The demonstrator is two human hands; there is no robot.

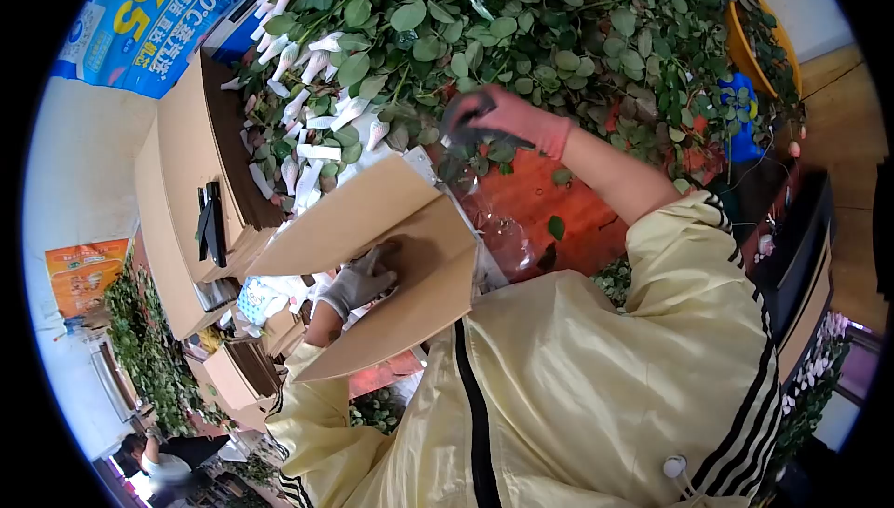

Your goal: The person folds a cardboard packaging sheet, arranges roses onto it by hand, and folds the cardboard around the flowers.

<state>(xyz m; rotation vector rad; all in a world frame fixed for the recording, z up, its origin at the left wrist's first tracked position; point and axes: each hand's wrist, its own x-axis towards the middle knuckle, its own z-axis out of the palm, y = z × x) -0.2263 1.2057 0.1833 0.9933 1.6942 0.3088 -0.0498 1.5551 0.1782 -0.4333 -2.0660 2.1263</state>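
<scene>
My left hand (361, 284), in a grey glove, lies inside a folded brown cardboard sheet (424, 257) in front of my body. Its fingers stretch out against the inner face of the cardboard. My right hand (510, 123), in a red glove with a dark palm, is at the near edge of the leafy stems (559, 33). Those fingers are curled and blurred, and what they may hold I cannot make out. Flower heads in white net sleeves (317, 66) lie at the left end of the stems, just beyond the cardboard.
Stacked cardboard sheets (182, 135) stand at the left with a black clip-like object (211, 224) on them. Clear plastic (498, 233) lies on the red table surface (568, 219). A yellow tub (768, 42) is at the far right. Another person (163, 461) is at lower left.
</scene>
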